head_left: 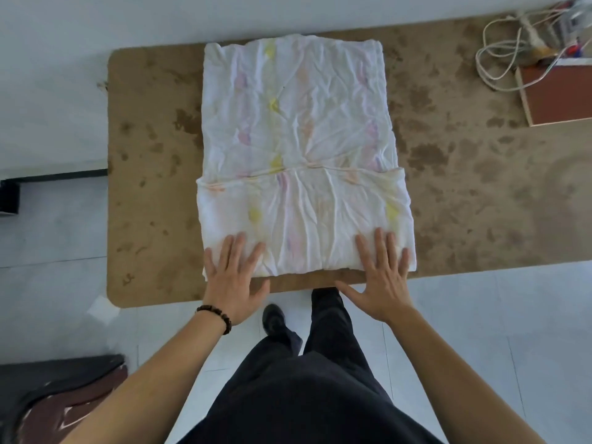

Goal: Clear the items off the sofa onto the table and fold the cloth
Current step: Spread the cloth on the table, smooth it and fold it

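Head view, looking straight down: the cloth lies on the table, already doubled over, with a folded flap across its near part and a seam line running side to side just beyond the fingers. Both hands are down on the near edge. The left hand lies flat, fingers spread wide and gripping nothing — just pressing the near left corner. The right hand matches it on the near right corner, palm down, fingers fanned and also holding nothing.

The whole cloth stretches away from the fingertips, its long axis running straight out from the person towards the table's far edge. Each hand sits equally close, one per corner, so neither has the advantage. My read: this is a smoothing press, and the next fold would likely carry the near edge forward, away from the body, along that long axis.

Off to the far right of the right hand, well apart, sit a board and a tangle of cables — clear of the cloth. The sofa cannot be made out for certain.
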`<state>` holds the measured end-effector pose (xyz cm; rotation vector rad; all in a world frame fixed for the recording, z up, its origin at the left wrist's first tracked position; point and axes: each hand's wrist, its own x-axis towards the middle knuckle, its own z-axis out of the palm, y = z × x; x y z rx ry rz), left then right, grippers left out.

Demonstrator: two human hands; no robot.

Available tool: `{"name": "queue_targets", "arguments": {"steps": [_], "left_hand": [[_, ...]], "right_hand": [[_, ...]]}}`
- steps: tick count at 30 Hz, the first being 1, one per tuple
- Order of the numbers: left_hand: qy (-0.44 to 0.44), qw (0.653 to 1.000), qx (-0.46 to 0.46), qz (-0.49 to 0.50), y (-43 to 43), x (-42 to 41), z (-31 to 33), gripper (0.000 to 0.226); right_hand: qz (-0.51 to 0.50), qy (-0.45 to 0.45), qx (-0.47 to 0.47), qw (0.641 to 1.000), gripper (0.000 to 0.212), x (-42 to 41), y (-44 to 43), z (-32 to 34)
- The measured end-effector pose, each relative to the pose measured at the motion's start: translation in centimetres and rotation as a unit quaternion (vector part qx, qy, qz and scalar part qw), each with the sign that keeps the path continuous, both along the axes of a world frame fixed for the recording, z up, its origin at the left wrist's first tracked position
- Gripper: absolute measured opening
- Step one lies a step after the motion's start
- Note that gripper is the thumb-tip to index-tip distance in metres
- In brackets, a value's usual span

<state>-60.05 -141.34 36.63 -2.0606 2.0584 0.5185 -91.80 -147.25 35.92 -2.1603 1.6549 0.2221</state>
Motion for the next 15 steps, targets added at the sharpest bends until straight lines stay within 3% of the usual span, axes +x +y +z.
{"name": "queue_targets", "arguments": {"steps": [3,9,15], "left_hand": [[-0.003,0.999,0.052,0.002,-0.7,1.0,-0.5,0.078],[-0.028,0.999,0.039,-0.006,-4.4,1.6,0.0,0.063],[-0.020,0.999,0.045,-0.009,-0.1,1.5,1.5,0.058]], "right_hand": [[0.008,0.011,0.022,1.000,0.095,-0.2,-0.7,0.1],[0.000,0.047,-0.004,0.999,0.062,0.7,-2.8,1.5],[0.010,-0.005,-0.067,0.998,0.052,0.6,0.3,3.1]]}}
